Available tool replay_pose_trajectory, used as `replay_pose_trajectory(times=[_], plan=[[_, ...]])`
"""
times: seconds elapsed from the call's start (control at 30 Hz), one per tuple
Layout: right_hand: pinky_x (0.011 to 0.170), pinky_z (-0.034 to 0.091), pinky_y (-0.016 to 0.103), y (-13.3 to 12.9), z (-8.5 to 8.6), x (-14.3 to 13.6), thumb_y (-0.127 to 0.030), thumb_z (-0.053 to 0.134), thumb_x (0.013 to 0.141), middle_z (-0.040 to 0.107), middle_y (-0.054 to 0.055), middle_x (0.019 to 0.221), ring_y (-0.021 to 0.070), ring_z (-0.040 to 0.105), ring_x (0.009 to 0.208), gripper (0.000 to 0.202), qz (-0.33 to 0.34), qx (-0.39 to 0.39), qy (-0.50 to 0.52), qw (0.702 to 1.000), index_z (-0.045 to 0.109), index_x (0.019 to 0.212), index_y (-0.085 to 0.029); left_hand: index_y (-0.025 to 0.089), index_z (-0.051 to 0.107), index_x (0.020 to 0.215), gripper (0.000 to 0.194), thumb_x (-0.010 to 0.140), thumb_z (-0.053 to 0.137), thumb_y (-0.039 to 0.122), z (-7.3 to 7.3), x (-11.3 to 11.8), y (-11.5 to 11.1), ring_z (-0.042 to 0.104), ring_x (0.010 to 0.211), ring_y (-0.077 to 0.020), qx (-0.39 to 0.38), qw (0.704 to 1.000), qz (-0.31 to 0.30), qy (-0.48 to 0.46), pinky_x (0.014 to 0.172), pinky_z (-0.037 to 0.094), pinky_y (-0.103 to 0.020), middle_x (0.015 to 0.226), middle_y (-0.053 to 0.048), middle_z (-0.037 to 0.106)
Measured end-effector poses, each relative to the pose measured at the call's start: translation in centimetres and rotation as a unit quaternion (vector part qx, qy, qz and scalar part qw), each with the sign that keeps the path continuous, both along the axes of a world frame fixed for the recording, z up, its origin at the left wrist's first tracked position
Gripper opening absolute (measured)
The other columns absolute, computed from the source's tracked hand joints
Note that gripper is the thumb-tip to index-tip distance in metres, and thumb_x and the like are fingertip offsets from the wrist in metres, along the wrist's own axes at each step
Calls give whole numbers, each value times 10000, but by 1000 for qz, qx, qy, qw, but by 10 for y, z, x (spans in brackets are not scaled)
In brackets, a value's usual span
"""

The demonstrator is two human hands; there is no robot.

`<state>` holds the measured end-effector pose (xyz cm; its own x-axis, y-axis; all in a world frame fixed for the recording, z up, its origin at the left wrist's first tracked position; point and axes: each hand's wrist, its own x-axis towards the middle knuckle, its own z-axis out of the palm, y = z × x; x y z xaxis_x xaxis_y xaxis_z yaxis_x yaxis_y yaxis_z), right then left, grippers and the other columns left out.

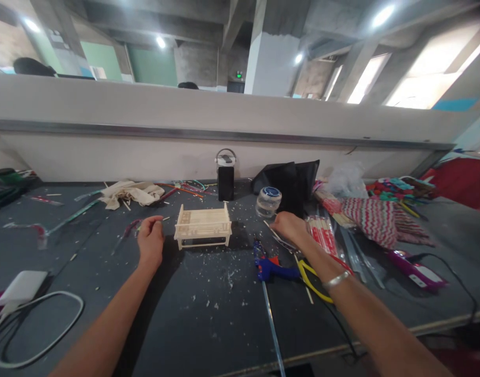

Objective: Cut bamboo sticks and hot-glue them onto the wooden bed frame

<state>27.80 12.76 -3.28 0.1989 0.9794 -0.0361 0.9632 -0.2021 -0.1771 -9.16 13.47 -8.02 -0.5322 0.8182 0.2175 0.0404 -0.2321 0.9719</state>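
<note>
A small wooden stick model (203,224) like a bench stands on the dark table between my hands. To its left is my left hand (151,241), fingers curled with thumb and forefinger close together; whatever is between them is too small to name. My right hand (289,228) reaches down beside the clear jar (268,202) with the blue lid, its fingers pinched near a thin pale stick (272,230); whether it grips the stick is hard to tell. Below that hand lie a blue glue gun (277,269) with a clear glue stick, and yellow-handled pliers (313,283).
A black phone (226,183) stands at the back beside a black bag (289,183). Cloth (132,193) lies back left, a white charger (23,288) with cable front left. Stick packets (322,235), knitted fabric (369,217) and a purple device (416,269) are at right.
</note>
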Motion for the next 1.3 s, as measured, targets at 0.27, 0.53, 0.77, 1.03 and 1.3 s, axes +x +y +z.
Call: replay_pose_trajectory(times=[0.27,0.53,0.77,1.03,1.3], plan=[[729,490,278,1,-15,-9,-226,644,783,658,2,802,158,623,768,46,129,104,97,981,648,771,-182,175,584,869,181,705,533,233,5,-6,1,365,418,-72,41,999,30,-8,393,315,-173,517,82,408],[535,453,243,-54,32,-36,-372,454,875,644,47,838,133,569,618,169,64,380,322,865,490,883,-207,171,579,880,128,776,510,199,38,-4,-11,411,481,-79,160,982,86,48,465,359,-197,595,61,454],[386,360,200,-104,23,-65,-392,573,822,610,-25,625,92,484,436,193,100,190,544,811,535,828,-203,205,658,981,194,847,540,280,75,4,-67,452,541,-110,133,958,49,248,532,363,-224,647,33,528],[651,471,291,-76,-6,-35,-396,537,827,680,23,745,168,622,649,210,70,318,211,922,625,824,-205,166,695,799,109,743,640,91,43,-40,17,610,854,-244,-97,898,-62,424,797,456,-333,833,-74,658],[603,464,297,-60,-31,-6,-393,509,826,682,27,716,179,621,613,223,51,303,152,939,626,814,-204,174,549,1187,320,895,557,305,24,-33,64,592,1015,-223,-170,904,-132,370,835,517,-411,1199,-100,569]])
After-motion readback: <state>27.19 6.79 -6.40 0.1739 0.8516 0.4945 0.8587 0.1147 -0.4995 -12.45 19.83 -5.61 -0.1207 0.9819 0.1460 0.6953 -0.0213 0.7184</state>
